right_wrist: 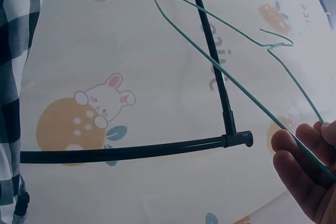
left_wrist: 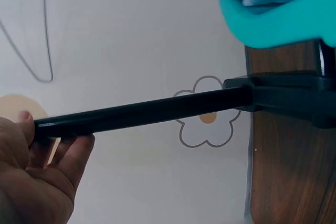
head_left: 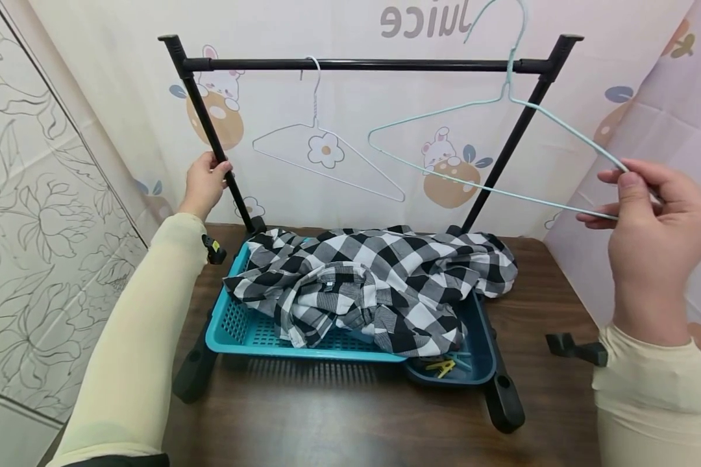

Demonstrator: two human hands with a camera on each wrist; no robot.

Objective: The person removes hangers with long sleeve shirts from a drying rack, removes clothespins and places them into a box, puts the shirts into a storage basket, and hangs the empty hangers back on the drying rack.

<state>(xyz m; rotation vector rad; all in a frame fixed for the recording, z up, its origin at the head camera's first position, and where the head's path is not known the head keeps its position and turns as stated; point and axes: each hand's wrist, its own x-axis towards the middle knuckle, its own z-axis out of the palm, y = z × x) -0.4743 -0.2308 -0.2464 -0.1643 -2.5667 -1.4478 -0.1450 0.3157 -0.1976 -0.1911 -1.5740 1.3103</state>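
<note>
My left hand (head_left: pixel 206 185) grips the left post of a black clothes rack (head_left: pixel 356 65); the left wrist view shows thumb and fingers around the post (left_wrist: pixel 142 115). At the right, my right hand (head_left: pixel 657 227) holds a mint-green wire hanger (head_left: pixel 444 115) by its right corner, in front of the rack's right post. Its hook stands above the bar and seems free of it. A white wire hanger (head_left: pixel 339 174) hangs from the bar, left of the middle. Below lies a black-and-white checked shirt (head_left: pixel 409 266), crumpled over a turquoise basket (head_left: pixel 309 353).
A dark blue tray (head_left: pixel 479 350) beside the basket holds several clothespins (head_left: pixel 441 368), partly under the shirt. The rack's black feet (head_left: pixel 505 402) stand on the brown wooden table (head_left: pixel 327 428). Behind hangs a printed curtain (head_left: pixel 350 32), with a flower-patterned panel (head_left: pixel 47 227) at left.
</note>
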